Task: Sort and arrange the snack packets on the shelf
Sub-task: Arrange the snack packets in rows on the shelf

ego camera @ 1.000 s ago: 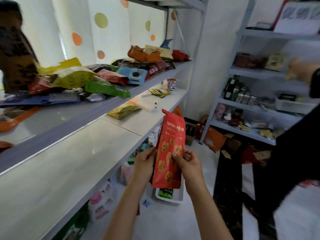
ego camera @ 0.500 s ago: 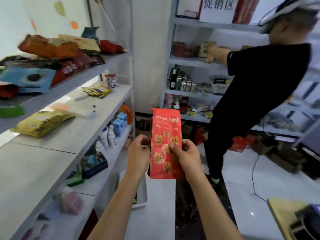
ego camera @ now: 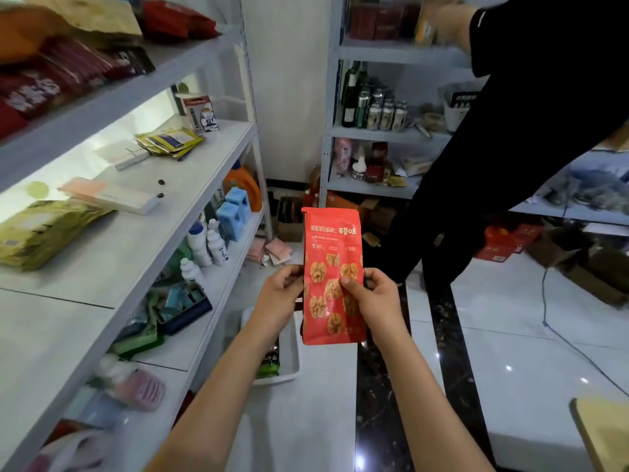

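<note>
Red walnut-print snack packet (ego camera: 332, 277), upright

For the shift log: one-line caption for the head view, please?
Both hands, left hand and right hand, hold a red walnut snack packet upright beside the white shelf.

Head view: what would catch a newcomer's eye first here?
A red snack packet printed with walnuts stands upright at centre, gripped by the left hand and right hand. A person in black reaches into the far shelves at right. Snack packets are heaped on the top shelf at left.
</note>
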### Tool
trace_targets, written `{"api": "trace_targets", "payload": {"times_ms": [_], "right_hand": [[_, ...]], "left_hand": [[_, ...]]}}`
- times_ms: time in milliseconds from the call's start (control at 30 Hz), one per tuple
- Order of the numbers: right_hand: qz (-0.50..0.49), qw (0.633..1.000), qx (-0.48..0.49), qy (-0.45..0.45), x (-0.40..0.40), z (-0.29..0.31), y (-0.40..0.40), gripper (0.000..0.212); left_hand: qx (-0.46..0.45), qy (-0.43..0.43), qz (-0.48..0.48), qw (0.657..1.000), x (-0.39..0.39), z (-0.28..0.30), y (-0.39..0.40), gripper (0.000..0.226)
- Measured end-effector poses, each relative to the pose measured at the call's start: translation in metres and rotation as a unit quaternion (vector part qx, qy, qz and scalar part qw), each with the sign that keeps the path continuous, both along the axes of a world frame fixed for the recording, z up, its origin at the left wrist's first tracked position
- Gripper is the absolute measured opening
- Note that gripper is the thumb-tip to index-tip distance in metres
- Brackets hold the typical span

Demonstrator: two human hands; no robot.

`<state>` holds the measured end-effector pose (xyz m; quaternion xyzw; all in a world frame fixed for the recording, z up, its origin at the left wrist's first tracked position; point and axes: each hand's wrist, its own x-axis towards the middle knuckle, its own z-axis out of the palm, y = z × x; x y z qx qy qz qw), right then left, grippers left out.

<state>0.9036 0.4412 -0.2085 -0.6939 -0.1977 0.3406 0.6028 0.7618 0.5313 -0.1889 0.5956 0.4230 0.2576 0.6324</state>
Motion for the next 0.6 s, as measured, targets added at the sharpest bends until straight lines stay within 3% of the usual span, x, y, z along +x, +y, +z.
{"api": "trace_targets", "payload": {"times_ms": [167, 367, 600], "right_hand": [[0.009, 0.999, -0.034, 0.027, 0.007, -0.03, 0.056, 0.016], [0.01, 0.996, -0.084, 0.032, 0.006, -0.074, 0.145, 0.019], [0.0, 0.987, -0.155, 0.049, 0.008, -0.166, 0.236, 0.016]], "left_hand": [[-0.041, 0.042, -0.016, 0.998, 0.0, -0.033, 0.061, 0.023], [-0.062, 0.059, -0.023, 0.996, 0.0, -0.077, 0.152, 0.015], [-0.157, 0.114, -0.01, 0.981, 0.01, -0.175, 0.246, 0.017]]}}
